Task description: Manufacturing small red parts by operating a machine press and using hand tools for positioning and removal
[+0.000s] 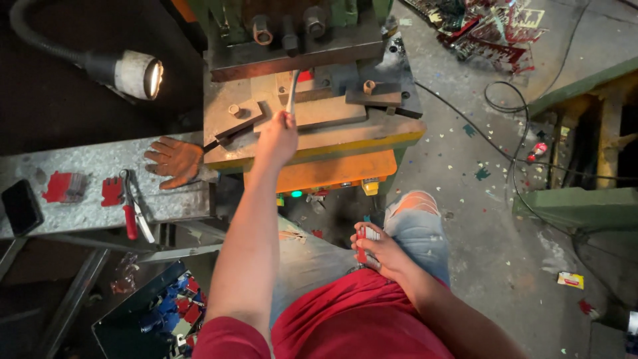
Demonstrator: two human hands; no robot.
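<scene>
At the far left we see a dark phone (20,206) on the grey worktop (80,166), then flat red pieces (65,187), red-handled pliers (135,214) and a worn brown glove (174,161) lying palm down near the press. Above them a gooseneck lamp (136,74) shines toward the machine. Below the worktop sits a dark bin (143,319) of red and blue pieces.

Our left hand (277,138) reaches well forward to the press bed (319,126), its grip closed on the lower end of a thin pale strip (291,93). The strip's long axis runs straight away from the hand, into the tooling under the ram. This hand alone is near the die.

Further right, our right hand (377,251) rests on the thigh, fingers clamped on a small stack of red-and-white pieces (365,239); how many, we cannot quite tell. It lies well apart from the press, near the body. Scrap litters the floor (478,219) beyond
</scene>
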